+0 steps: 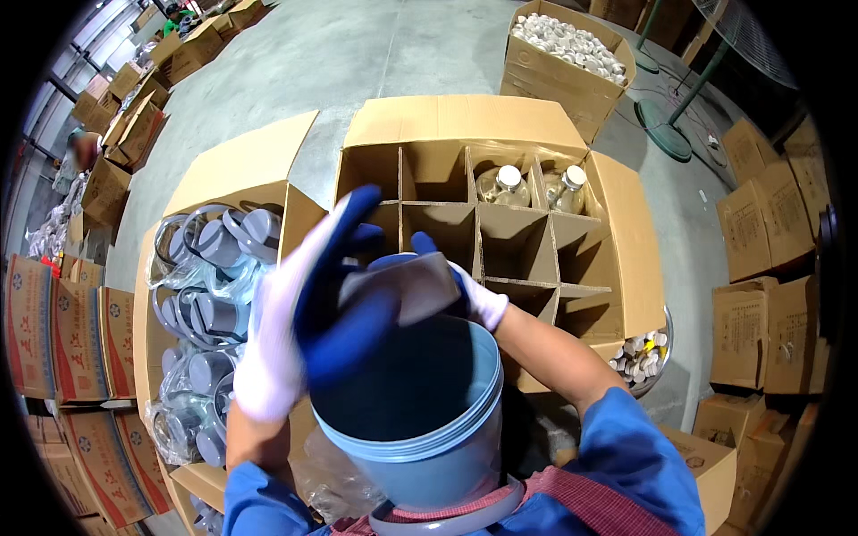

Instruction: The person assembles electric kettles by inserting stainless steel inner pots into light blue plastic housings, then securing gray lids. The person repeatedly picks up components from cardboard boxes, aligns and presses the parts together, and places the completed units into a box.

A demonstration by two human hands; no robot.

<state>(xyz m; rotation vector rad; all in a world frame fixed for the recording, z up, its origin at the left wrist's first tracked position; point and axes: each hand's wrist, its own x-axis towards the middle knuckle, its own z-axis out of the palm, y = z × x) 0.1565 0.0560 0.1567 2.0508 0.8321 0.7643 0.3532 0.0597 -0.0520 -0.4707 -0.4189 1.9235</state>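
Note:
A light-blue bucket point(429, 447) stands upright close to my body, its dark inside facing up. Above its far rim, my right hand point(469, 290), in a white glove with blue palm and fingertips, grips a blurred, greyish, cup-like piece point(402, 286); its exact kind is unclear. My left hand point(313, 308), gloved alike, is smeared by motion beside that piece. Its fingers look spread apart, and whether they touch the piece is hard to see. A grey bucket handle point(447, 525) curves along the bucket's near side.
A divided carton point(465, 121) holds two clear bottles point(507, 183) with white caps in back compartments. Left, another carton point(147, 304) contains grey cup-like parts with loop handles point(219, 241) in plastic. A box of white caps point(572, 45), a standing fan point(666, 125) and stacked cartons point(760, 330) stand around.

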